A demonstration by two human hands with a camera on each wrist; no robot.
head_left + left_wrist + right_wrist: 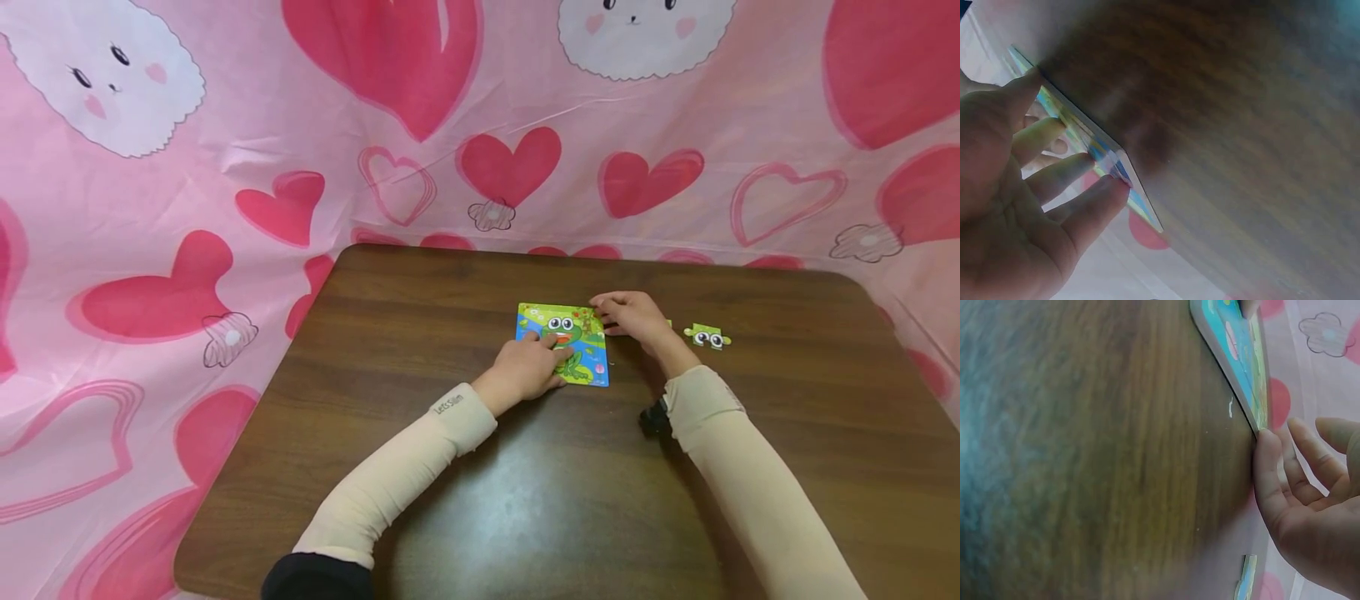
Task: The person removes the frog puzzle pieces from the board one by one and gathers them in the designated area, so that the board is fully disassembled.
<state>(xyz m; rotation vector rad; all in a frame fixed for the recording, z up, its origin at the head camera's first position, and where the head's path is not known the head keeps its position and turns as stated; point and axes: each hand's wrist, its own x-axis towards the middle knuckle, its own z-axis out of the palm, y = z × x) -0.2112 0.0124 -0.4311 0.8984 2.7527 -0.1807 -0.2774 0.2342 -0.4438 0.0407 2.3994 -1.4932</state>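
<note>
A square frog jigsaw puzzle (592,348) in green and blue lies flat on the brown table. My left hand (527,367) rests on its left and lower part with fingers spread; in the left wrist view the fingertips touch the puzzle board (1074,125). At the far right corner of the board is my right hand (633,317). Seen from the right wrist, its thumb (1267,462) touches that corner, while the other fingers bend loosely behind. A loose puzzle piece (707,337) with two printed eyes lies right of the right hand.
Another green bit (669,322), mostly hidden by the right wrist, shows beside the right hand. The wooden table (420,308) has rounded corners, and a pink heart-print cloth (300,125) hangs behind and left of it. A black object (655,418) sits under the right wrist.
</note>
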